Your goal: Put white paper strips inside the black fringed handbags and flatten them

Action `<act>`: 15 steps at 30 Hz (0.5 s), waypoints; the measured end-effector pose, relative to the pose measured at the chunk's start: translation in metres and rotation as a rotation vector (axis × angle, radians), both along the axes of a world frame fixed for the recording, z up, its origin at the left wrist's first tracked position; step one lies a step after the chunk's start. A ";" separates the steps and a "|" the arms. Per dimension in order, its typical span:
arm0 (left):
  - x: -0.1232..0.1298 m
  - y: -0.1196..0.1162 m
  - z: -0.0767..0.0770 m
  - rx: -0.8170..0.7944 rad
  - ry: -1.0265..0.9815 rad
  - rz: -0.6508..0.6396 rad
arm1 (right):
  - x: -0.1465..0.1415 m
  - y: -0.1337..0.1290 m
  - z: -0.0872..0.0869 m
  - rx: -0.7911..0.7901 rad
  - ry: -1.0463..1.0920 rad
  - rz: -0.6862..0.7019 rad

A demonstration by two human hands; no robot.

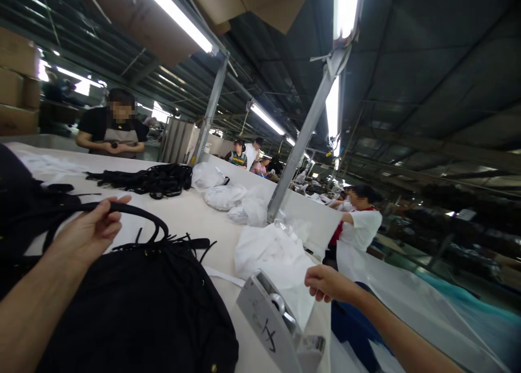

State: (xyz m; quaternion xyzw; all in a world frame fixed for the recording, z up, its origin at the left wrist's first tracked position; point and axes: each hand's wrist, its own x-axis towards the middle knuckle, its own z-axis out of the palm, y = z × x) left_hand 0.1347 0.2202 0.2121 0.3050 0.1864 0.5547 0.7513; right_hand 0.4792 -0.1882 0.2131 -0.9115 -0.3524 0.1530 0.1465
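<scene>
My left hand [91,229] is closed around the thin black handle of a black fabric bag [142,308], which lies on the white table. Loose black strap ends stick up along the bag's top edge. On the right, my right hand [328,282] hovers with its fingers curled; whatever they may hold is hidden. Just below and left of it stands a grey metal dispenser-like device [271,324] with a roller and black marker writing. A white strip runs from behind it toward the bag.
A pile of black straps [150,178] lies farther back, beside clear plastic bags [226,196]. White plastic sheeting [272,251] sits behind the device. A slanted metal post [303,137] rises at the table's far edge. One person [116,126] stands across the table, another [360,221] at right.
</scene>
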 end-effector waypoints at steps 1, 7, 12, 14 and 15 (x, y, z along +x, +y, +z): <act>0.000 0.002 -0.001 0.016 -0.018 -0.023 | 0.001 0.000 -0.004 0.009 -0.016 0.015; 0.002 0.004 -0.005 0.038 -0.040 -0.032 | 0.012 0.030 -0.017 0.156 -0.230 0.156; 0.001 0.001 -0.003 -0.021 -0.039 -0.002 | 0.027 0.078 -0.033 0.179 -0.213 0.221; 0.001 0.002 -0.003 -0.020 -0.045 0.001 | 0.025 0.098 -0.038 0.170 -0.155 0.268; 0.001 0.002 -0.004 -0.014 -0.047 -0.001 | 0.022 0.108 -0.041 0.164 -0.115 0.305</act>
